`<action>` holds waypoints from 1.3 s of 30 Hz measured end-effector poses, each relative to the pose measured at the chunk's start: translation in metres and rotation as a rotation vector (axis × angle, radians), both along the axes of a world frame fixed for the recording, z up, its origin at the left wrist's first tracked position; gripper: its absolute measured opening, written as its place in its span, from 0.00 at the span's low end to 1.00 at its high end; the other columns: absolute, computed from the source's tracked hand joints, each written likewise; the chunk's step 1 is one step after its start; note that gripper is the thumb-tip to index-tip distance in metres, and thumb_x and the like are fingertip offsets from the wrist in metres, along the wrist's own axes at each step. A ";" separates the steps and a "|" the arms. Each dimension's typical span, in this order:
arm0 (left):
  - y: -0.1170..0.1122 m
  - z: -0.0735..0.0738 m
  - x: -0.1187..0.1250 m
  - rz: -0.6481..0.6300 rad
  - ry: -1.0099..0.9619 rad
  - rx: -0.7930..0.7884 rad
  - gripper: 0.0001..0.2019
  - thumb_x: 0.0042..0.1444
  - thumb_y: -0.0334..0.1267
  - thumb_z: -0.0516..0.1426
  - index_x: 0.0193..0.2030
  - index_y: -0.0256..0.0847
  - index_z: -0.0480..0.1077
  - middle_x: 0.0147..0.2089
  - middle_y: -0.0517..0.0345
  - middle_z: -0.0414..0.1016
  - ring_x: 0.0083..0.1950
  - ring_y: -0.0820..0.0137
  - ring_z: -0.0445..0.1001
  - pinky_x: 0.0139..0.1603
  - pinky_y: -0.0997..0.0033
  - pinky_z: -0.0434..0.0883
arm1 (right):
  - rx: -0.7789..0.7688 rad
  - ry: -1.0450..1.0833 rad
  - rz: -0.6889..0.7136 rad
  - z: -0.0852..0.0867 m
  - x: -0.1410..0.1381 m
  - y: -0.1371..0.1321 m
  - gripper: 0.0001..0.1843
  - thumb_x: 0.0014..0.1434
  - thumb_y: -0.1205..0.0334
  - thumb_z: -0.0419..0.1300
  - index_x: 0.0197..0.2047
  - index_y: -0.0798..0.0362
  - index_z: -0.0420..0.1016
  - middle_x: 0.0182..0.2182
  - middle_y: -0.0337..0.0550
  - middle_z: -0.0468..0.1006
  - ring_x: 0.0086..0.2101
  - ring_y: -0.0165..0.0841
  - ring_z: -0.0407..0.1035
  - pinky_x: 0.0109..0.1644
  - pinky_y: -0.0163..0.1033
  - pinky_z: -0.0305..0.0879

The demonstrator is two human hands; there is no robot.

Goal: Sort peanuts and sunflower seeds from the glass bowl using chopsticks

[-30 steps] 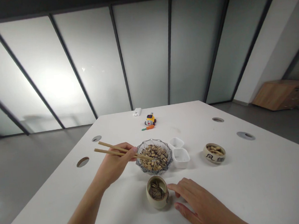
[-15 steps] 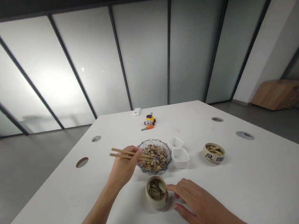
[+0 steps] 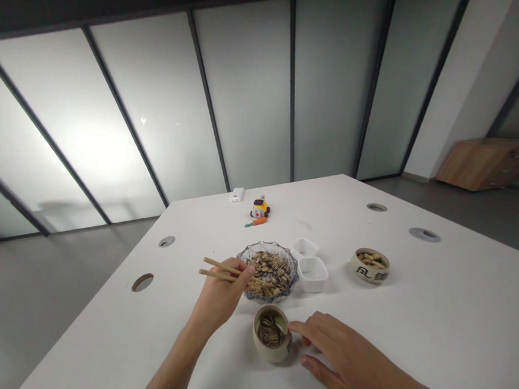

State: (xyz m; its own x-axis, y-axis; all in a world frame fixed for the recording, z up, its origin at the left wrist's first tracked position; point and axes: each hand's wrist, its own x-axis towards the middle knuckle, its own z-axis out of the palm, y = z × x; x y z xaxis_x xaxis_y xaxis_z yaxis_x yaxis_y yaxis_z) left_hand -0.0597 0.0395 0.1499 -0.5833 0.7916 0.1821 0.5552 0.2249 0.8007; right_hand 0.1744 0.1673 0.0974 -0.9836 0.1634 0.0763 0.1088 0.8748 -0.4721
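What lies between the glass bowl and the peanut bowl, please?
The head view shows two white containers beside the glass bowl, then white tabletop up to the peanut bowl.

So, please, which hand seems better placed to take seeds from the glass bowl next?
Probably the left hand: it holds chopsticks at the glass bowl, while the right hand is beside the cup.

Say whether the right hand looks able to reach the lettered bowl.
Likely yes: the right hand is at the cup but seems not to grasp it, and nothing visible stands between that hand and the lettered bowl.
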 end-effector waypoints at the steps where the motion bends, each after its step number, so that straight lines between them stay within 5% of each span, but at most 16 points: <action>1: 0.000 0.000 0.000 -0.002 0.005 0.001 0.18 0.66 0.54 0.56 0.31 0.44 0.74 0.30 0.56 0.82 0.35 0.60 0.82 0.36 0.67 0.73 | -0.004 -0.003 0.000 0.001 0.000 0.000 0.24 0.69 0.69 0.61 0.67 0.50 0.74 0.58 0.53 0.82 0.56 0.48 0.76 0.62 0.56 0.73; 11: 0.003 0.004 0.001 0.020 -0.056 0.026 0.18 0.64 0.54 0.57 0.31 0.44 0.75 0.31 0.54 0.85 0.36 0.59 0.85 0.35 0.68 0.74 | -0.046 0.003 -0.002 -0.002 0.002 0.000 0.24 0.69 0.68 0.60 0.67 0.49 0.74 0.59 0.53 0.81 0.57 0.48 0.76 0.63 0.55 0.73; 24: -0.040 0.055 -0.007 -0.098 -0.073 -0.060 0.18 0.63 0.57 0.62 0.32 0.46 0.78 0.31 0.56 0.86 0.36 0.57 0.86 0.37 0.68 0.78 | 0.019 0.131 0.027 -0.004 0.003 0.002 0.20 0.70 0.68 0.58 0.63 0.50 0.76 0.48 0.50 0.84 0.47 0.44 0.79 0.53 0.48 0.77; 31: -0.036 0.054 0.009 -0.174 -0.041 -0.125 0.15 0.65 0.53 0.60 0.33 0.47 0.80 0.31 0.58 0.85 0.35 0.61 0.83 0.35 0.71 0.75 | 0.030 0.143 0.038 -0.005 0.003 0.002 0.19 0.70 0.69 0.58 0.61 0.50 0.76 0.47 0.49 0.84 0.46 0.43 0.80 0.53 0.48 0.77; 39: -0.020 0.045 0.007 -0.056 -0.073 -0.001 0.16 0.63 0.53 0.60 0.30 0.45 0.77 0.29 0.57 0.85 0.34 0.60 0.85 0.36 0.68 0.76 | 0.024 0.109 0.027 -0.005 0.003 0.000 0.21 0.69 0.70 0.59 0.63 0.50 0.76 0.49 0.50 0.84 0.48 0.45 0.80 0.54 0.50 0.77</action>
